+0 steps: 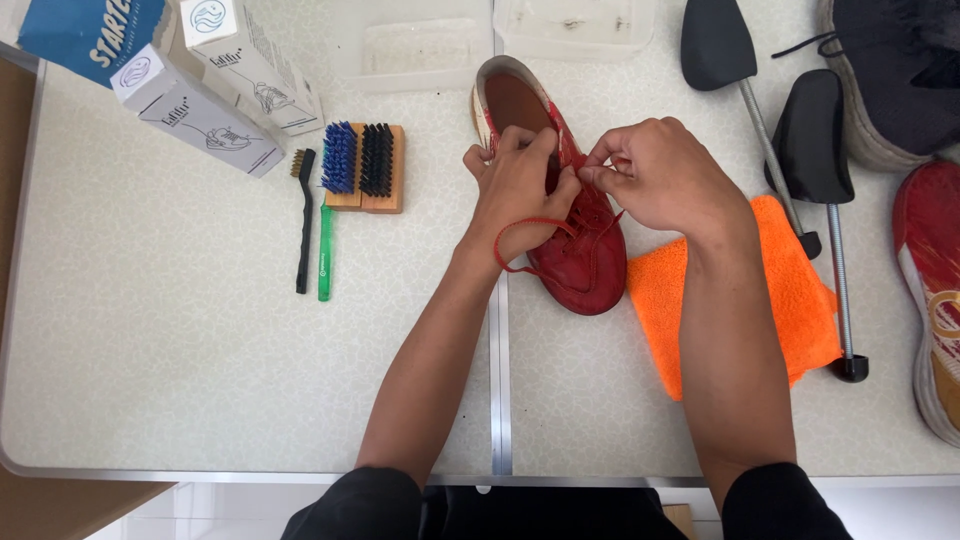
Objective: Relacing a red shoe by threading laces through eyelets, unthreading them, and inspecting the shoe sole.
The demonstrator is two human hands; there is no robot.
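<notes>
— So how far is the lacing on the red shoe (pixel 560 215)?

— Partway, I judge. Left hand (pixel 515 185) and right hand (pixel 650 175) pinch the red lace (pixel 525 235) at its eyelets; a loop hangs loose beside the orange cloth (pixel 790 300).

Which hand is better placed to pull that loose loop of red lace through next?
Probably the left hand. The loose lace loop hangs right under its wrist on the red shoe; the right hand is pinching lace higher up, near the shoe's opening.
</notes>
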